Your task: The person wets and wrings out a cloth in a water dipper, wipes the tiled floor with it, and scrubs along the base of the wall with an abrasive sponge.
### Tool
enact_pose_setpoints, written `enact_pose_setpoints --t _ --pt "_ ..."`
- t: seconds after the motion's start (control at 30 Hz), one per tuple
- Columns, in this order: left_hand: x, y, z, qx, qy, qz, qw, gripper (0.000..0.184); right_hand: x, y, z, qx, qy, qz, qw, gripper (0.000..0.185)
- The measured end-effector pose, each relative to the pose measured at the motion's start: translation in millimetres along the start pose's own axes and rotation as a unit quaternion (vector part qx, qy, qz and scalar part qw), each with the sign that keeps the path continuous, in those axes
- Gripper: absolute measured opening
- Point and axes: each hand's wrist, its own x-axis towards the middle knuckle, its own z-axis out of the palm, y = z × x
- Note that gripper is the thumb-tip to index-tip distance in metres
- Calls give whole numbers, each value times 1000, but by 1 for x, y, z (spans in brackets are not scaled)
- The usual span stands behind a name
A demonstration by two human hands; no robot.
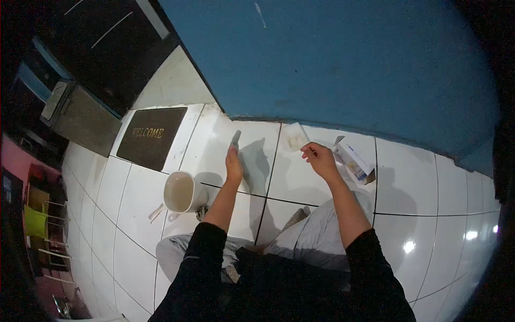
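My left hand (234,166) is raised over the white floor tiles, seen edge-on with its fingers stretched out. A narrow grey shape lies just beyond its fingertips; whether it is an object or a shadow I cannot tell. My right hand (320,161) is closed, thumb and fingers pinched together. Beside its fingertips is a whitish, partly see-through packet or shallow container (294,138), with pale contents; whether the fingers touch it is unclear. To the right of this hand, a white and blue printed carton (354,160) lies on the floor with an end flap raised.
A white pail (179,192) stands left of my left forearm, with a pale handle-like piece (156,213) beside it. A dark "WELCOME" mat (152,138) lies farther left. The blue wall (332,64) rises ahead. At far left is a yellow-green chair (35,221).
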Motion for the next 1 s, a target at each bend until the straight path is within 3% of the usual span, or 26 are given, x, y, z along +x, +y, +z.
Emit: enact_pose_setpoints --t 0.13,0.2,0.3,0.37,0.43,0.57,0.8,0.87,0.93,1.0 --pt "-7 54 -45 -30 47 -7 998 45 2 6 7 -26 -13 -16 999 20" --pt "-19 82 -68 -200 52 -22 978 44 4 17 8 -33 -27 -26 999 19" --pt "-45 119 -107 -313 55 -23 948 44 4 25 6 -45 -41 -27 998 17" --pt "-55 123 -138 -358 53 -13 932 46 3 29 5 -5 -30 -34 999 15" --pt "-75 151 -142 -344 117 7 932 48 -1 23 3 -28 -39 -20 999 15" --pt "-88 150 -178 -401 86 63 910 51 -8 18 0 -61 -50 -7 997 16" --pt "-92 129 -211 -379 167 131 900 53 -16 8 8 -105 -76 -12 992 14" --pt "-87 107 -219 -379 160 98 906 52 -17 -4 13 -103 -76 -26 991 13" --pt "-82 91 -224 -405 169 76 895 47 -22 -30 33 -102 -55 -103 988 11" --pt "-76 77 -230 -363 137 33 921 43 -24 -64 62 -161 -83 -127 975 11"
